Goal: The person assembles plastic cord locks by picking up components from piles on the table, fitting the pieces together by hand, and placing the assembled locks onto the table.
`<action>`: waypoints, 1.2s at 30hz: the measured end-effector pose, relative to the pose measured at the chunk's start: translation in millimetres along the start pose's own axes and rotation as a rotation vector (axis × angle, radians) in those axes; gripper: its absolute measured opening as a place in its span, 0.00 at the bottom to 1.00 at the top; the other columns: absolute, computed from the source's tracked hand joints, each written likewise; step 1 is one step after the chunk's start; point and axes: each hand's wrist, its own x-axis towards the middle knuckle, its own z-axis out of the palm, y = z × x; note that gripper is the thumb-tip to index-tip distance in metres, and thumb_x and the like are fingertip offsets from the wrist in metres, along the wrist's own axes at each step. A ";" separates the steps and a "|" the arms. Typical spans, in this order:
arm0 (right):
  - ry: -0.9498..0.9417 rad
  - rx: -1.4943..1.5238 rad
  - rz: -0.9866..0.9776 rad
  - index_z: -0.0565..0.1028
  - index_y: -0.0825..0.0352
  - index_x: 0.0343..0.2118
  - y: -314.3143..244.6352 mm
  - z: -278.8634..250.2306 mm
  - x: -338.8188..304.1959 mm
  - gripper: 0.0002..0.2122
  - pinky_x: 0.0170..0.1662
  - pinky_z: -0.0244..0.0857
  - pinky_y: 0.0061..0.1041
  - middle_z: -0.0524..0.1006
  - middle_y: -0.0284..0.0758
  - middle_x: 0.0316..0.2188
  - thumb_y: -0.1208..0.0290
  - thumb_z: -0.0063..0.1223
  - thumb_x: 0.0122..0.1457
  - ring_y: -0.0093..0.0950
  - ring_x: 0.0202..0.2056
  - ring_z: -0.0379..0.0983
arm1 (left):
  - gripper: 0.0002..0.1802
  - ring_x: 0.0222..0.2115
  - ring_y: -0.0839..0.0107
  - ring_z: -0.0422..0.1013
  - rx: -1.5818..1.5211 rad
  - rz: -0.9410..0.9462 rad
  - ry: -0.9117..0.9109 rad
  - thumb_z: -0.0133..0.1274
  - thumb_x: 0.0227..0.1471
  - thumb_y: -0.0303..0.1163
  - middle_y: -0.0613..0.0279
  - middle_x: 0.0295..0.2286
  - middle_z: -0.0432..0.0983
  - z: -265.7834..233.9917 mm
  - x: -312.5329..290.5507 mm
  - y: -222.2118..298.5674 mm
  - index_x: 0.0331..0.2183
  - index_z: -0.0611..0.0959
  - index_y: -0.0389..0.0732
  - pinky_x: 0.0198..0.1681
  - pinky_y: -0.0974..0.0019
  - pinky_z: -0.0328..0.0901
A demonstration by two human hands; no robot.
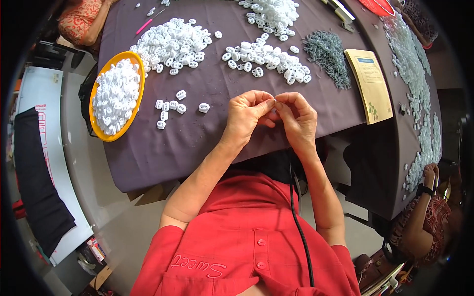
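My left hand point(247, 112) and my right hand point(297, 118) meet over the near part of the table, thumbs and fingertips pinched together. Between them shows only a tiny pale bit, too small to name. Just beyond lies a loose heap of white oval cord locks point(269, 58), each with two holes. To the left of my left hand, several cord locks point(173, 105) lie scattered, one point(204, 107) apart from the others. Farther right is a pile of small grey pieces point(326, 56) that look like springs.
An orange-rimmed basin point(142, 93) of white pieces stands at the left edge. Larger white heaps point(175, 44) lie behind, near a pink-handled tool point(144, 26). A tan paper packet point(370, 89) lies right. Other people sit at far left and right; a black cord point(295, 207) hangs down my front.
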 end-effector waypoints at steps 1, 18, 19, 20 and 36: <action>-0.003 -0.003 0.000 0.72 0.70 0.31 -0.7 -0.5 -0.8 0.03 0.33 0.63 0.13 0.73 0.27 0.25 0.83 0.49 0.53 0.14 0.28 0.68 | 0.06 0.21 0.76 0.72 -0.004 0.001 0.001 0.52 0.49 0.25 0.61 0.24 0.75 -0.7 -0.8 -0.4 0.32 0.78 0.34 0.20 0.76 0.69; 0.006 0.022 0.022 0.72 0.70 0.36 5.5 -6.0 -5.6 0.09 0.33 0.64 0.14 0.73 0.29 0.27 0.86 0.48 0.51 0.16 0.29 0.68 | 0.06 0.25 0.72 0.74 0.011 -0.065 -0.018 0.50 0.50 0.23 0.57 0.27 0.76 -3.5 -7.2 2.9 0.33 0.77 0.32 0.28 0.70 0.73; 0.008 0.023 0.023 0.72 0.70 0.36 7.3 -6.1 -5.4 0.09 0.33 0.64 0.14 0.73 0.29 0.27 0.86 0.48 0.51 0.16 0.29 0.68 | 0.06 0.25 0.72 0.74 0.012 -0.067 -0.019 0.50 0.50 0.23 0.57 0.27 0.76 -2.8 -7.4 3.1 0.33 0.77 0.32 0.28 0.70 0.73; -0.003 0.011 0.009 0.72 0.70 0.37 10.3 -6.1 -5.1 0.10 0.33 0.64 0.14 0.73 0.29 0.27 0.86 0.49 0.50 0.15 0.29 0.68 | 0.06 0.25 0.72 0.74 0.031 -0.071 -0.013 0.50 0.50 0.23 0.57 0.27 0.76 -2.1 -7.6 3.3 0.33 0.77 0.32 0.28 0.71 0.73; -0.023 -0.177 -0.106 0.72 0.69 0.34 11.6 -9.1 -5.3 0.09 0.30 0.64 0.14 0.73 0.29 0.26 0.85 0.50 0.49 0.14 0.26 0.68 | 0.07 0.21 0.75 0.73 0.140 -0.037 0.020 0.50 0.50 0.23 0.58 0.25 0.76 2.5 -8.8 1.0 0.32 0.78 0.31 0.24 0.74 0.71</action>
